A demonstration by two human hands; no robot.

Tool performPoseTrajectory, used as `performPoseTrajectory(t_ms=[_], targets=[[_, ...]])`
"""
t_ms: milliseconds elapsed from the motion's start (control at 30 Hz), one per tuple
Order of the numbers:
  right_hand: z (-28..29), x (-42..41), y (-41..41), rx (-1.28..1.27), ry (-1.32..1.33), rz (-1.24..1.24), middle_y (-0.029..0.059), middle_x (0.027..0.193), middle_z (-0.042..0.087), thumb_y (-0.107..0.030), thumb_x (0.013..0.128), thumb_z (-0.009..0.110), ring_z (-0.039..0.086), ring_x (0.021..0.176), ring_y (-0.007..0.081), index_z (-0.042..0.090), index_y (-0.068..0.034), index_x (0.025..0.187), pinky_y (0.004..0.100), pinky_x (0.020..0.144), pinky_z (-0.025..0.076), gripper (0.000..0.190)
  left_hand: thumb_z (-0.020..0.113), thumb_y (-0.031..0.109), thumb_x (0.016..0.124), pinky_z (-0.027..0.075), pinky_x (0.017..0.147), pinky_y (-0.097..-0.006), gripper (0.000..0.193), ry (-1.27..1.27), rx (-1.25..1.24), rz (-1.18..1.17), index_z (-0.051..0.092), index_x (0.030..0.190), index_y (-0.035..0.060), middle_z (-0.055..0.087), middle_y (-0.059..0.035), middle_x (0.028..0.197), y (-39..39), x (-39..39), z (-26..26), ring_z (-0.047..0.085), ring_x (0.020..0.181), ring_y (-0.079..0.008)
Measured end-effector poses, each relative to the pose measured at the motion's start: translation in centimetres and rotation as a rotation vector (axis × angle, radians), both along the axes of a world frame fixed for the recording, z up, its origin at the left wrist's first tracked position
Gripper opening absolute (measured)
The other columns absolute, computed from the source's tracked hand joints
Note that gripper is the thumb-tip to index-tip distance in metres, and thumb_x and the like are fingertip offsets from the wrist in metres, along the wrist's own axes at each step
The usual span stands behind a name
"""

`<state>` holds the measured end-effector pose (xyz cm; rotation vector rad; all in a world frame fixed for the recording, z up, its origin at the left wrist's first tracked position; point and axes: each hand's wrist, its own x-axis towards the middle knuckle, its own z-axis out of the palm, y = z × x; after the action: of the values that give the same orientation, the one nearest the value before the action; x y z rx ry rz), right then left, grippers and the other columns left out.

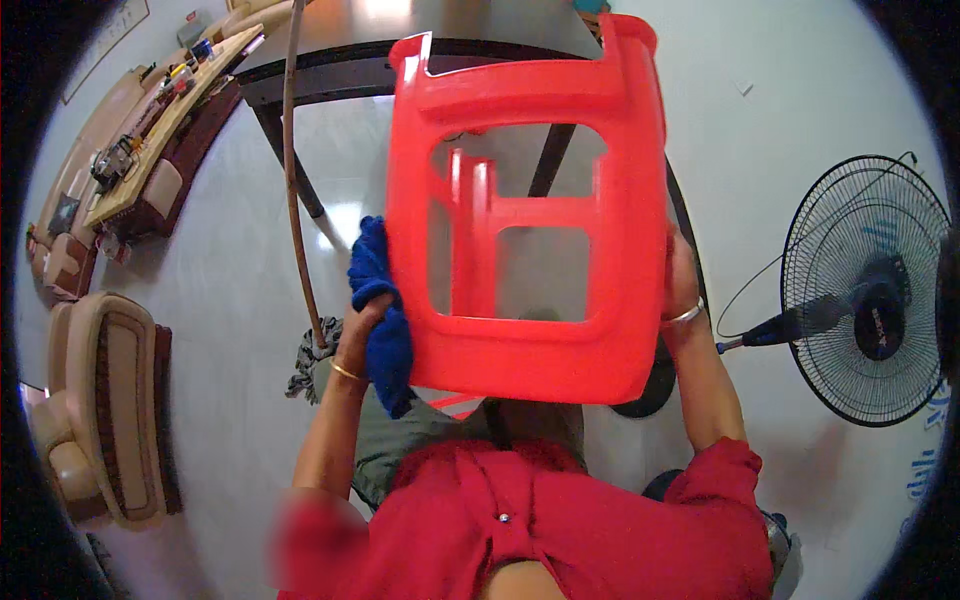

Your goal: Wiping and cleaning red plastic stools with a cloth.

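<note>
A red plastic stool [525,360] is held up before me, tipped so that its legs and open frame show. My left hand [364,326] grips a blue cloth [386,341] and presses it against the stool's left side. On the opposite side, my right hand [681,274] holds the stool by its edge, with the fingers partly hidden behind it. Left of the stool, a mop with a long wooden handle [291,165] stands with its grey strands [304,367] near my left forearm.
A dark-framed table [330,79] stands ahead, beyond the stool. To the right is a black standing fan [870,300] with a cable by the wall. A beige armchair [112,405], a sofa [97,142] and a long wooden-topped table [165,135] bearing several items are at the left.
</note>
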<state>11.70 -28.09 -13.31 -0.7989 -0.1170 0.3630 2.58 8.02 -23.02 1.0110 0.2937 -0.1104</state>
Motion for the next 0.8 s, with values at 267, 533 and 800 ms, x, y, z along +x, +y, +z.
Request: performPoseTrajectory(t_ms=[267, 533, 800], targets=[[-1.7, 0.5, 6.4, -0.012, -0.321, 0.129, 0.0075, 0.108, 0.057, -0.030, 0.091, 0.034, 0.056, 0.095, 0.0190, 0.051, -0.004, 0.112, 0.0333, 0.084, 0.046, 0.037, 0.057, 0.020, 0.080, 0.042, 0.079, -0.0254, 0.031, -0.386, 0.466, 0.218, 0.053, 0.107, 0.0049, 0.055, -0.0029, 0.099, 10.3, -1.8, 2.2, 0.052, 0.087, -0.0129], [-6.3, -1.5, 10.4, -0.196, 0.226, -0.077, 0.0025, 0.090, 0.057, -0.039, 0.092, 0.032, 0.055, 0.079, 0.0130, 0.051, -0.009, 0.106, 0.0291, 0.068, 0.049, 0.038, 0.045, 0.016, 0.086, 0.028, 0.099, -0.0298, 0.043, -0.614, 0.779, 0.211, 0.038, 0.124, -0.0030, 0.042, -0.0092, 0.128, 8.6, -3.9, 5.5, 0.041, 0.115, -0.0175], [-9.9, -4.9, 8.3, 0.090, 0.255, -0.074, 0.0075, 0.122, 0.048, -0.046, 0.092, 0.027, 0.049, 0.108, 0.0204, 0.039, -0.006, 0.125, 0.0352, 0.093, 0.040, 0.054, 0.049, 0.017, 0.082, 0.032, 0.096, -0.0308, 0.038, -0.515, 0.726, 0.216, 0.046, 0.115, -0.0004, 0.047, -0.0119, 0.122, 8.7, -1.7, 3.9, 0.044, 0.111, -0.0219]])
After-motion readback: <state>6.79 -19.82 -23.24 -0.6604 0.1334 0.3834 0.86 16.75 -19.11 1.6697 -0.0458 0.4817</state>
